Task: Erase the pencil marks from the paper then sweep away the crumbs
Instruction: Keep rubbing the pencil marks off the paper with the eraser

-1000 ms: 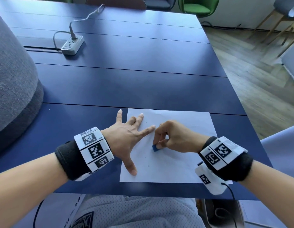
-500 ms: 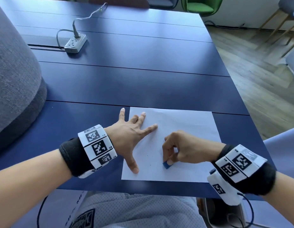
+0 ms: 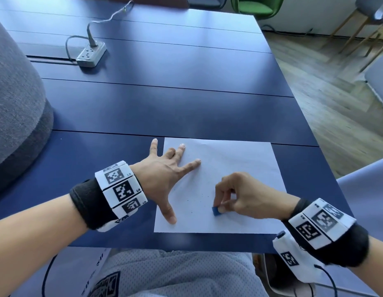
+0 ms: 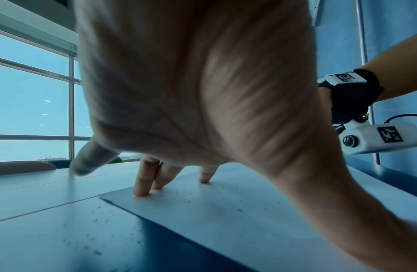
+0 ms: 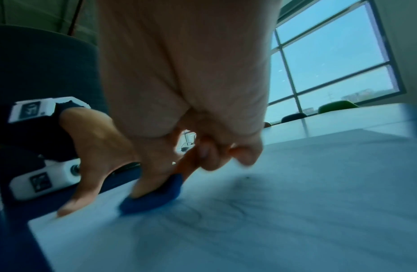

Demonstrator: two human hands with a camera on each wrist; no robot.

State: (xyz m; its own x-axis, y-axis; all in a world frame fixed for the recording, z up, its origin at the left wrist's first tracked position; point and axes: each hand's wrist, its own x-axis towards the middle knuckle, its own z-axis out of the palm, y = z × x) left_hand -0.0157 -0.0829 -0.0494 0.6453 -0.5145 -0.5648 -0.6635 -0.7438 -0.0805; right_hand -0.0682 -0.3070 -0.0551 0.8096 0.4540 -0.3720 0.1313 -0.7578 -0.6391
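Note:
A white sheet of paper (image 3: 229, 168) lies near the front edge of the dark blue table (image 3: 164, 103). My left hand (image 3: 164, 179) lies spread flat on the sheet's left side, its fingertips (image 4: 142, 191) pressing down and the little finger on the table. My right hand (image 3: 235, 196) pinches a small blue eraser (image 3: 215, 211) and presses it onto the paper (image 5: 296, 211) near the sheet's front middle. Faint pencil strokes (image 5: 226, 217) show beside the eraser (image 5: 151, 197) in the right wrist view. Dark crumbs (image 4: 203, 195) dot the paper (image 4: 214, 211) and the table left of it.
A grey power strip (image 3: 91, 54) with its cable sits far back on the left. A big grey padded chair back (image 3: 12, 103) stands at the table's left. The table's right edge drops to wooden floor (image 3: 336, 93). Chairs stand beyond the far end.
My right hand has slid the eraser from the middle of the sheet toward its front edge and slightly right. My left hand has stayed pressed on the paper.

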